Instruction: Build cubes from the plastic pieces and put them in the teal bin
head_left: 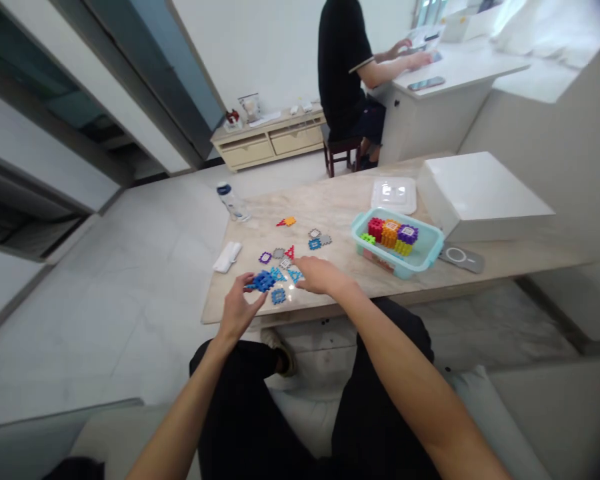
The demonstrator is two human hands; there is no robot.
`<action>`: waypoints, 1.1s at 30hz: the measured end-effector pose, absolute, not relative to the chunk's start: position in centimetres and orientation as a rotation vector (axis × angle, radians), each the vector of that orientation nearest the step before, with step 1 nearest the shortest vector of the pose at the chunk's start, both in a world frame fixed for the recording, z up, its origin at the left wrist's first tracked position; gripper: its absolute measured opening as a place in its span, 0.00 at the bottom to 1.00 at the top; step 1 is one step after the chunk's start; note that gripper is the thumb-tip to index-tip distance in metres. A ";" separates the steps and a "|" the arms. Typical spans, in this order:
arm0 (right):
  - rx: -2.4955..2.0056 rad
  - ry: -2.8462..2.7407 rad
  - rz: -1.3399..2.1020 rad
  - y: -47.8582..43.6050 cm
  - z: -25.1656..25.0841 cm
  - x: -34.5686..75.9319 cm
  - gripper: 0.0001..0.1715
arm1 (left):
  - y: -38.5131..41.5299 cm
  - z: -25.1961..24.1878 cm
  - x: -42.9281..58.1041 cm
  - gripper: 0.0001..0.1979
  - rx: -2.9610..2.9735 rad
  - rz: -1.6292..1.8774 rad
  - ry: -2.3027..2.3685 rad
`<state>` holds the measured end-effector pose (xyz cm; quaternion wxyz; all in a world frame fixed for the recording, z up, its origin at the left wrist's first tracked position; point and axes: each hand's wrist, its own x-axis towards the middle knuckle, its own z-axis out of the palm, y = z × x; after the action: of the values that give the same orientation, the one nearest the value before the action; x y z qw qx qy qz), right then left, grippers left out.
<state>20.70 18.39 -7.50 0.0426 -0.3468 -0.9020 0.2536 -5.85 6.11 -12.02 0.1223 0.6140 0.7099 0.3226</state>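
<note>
A blue block (264,281) was pinched in the grip of the left hand (239,308), over the left part of the desk (335,200). The right hand (315,275) was held at a light blue triangle (294,275), though whether its grip was closed on it could not be told. Flat pieces (279,253) were scattered nearby, and coloured blocks (391,233) were contained in a tub (411,267).

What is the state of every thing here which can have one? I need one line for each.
Left hand: holding blue pieces
Right hand: at the loose pieces, grip unclear
Blue pieces: held
Loose pieces: spread on the table
Tub: open, coloured blocks inside
Lid: off, lying flat
Bottle: upright, capped
White box: top closed
Cabinet drawers: shut
Stool: occupied
</note>
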 end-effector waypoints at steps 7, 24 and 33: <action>-0.699 -2.707 0.641 16.5 -8.9 21.4 0.44 | 5.8 -11.5 -2.1 0.36 2.024 0.788 1.822; -0.457 -2.970 0.642 11.8 -9.7 18.8 0.22 | -0.6 -12.3 -1.1 0.29 1.859 0.689 1.800; -0.392 -3.046 0.656 10.1 -11.8 17.7 0.27 | -3.5 -12.9 -1.6 0.27 1.698 0.716 1.751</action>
<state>17.71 10.11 -11.77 0.0005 -0.1249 -0.9699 0.2089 -1.57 -3.47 -12.92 0.2951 0.6382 0.6581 0.2692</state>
